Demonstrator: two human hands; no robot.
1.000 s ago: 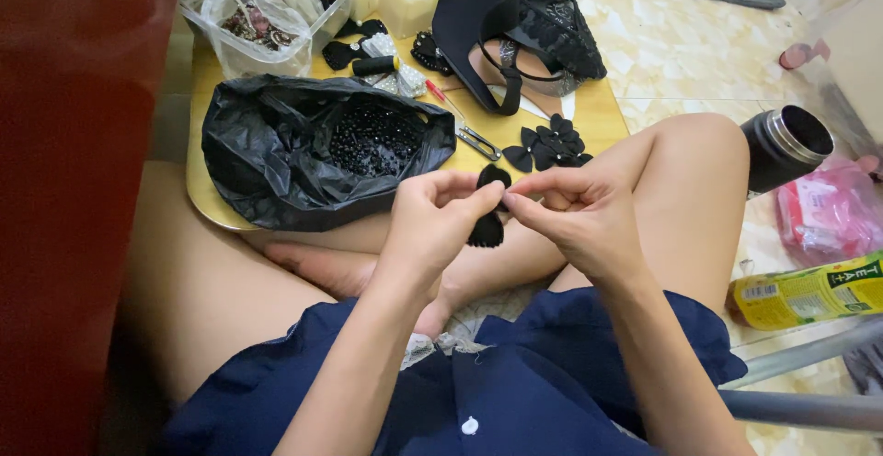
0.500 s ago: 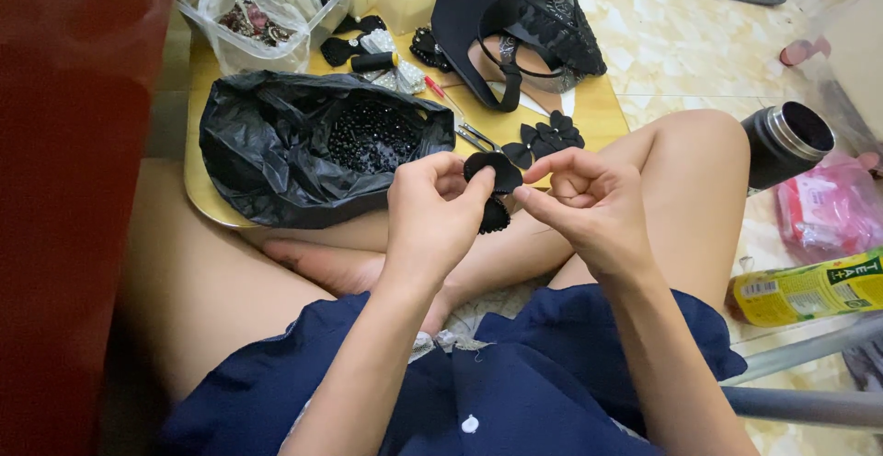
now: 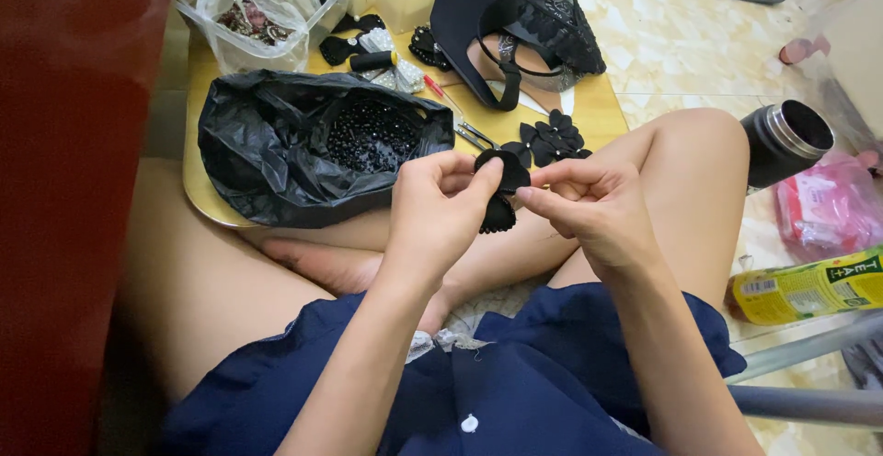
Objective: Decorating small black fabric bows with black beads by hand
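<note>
We pinch black fabric piece (image 3: 501, 189) with left hand (image 3: 440, 206), steadying it; right hand (image 3: 589, 207) fingertips pressed at its edge.

Yellow-green labelled bottle (image 3: 808, 287), right floor

1. The surface (image 3: 207, 189) lies on the floor before the person's crossed legs.
2. On its left part sits a bag of beads (image 3: 313, 143); behind that, a clear bag (image 3: 248, 19).
3. A shoe (image 3: 515, 28) rests at the back right.
4. Cut petals (image 3: 550, 138) lie near the right edge.
5. Right of the knee, on the floor, stands a flask (image 3: 782, 143), with a carton (image 3: 805, 286) nearer the person.
</note>
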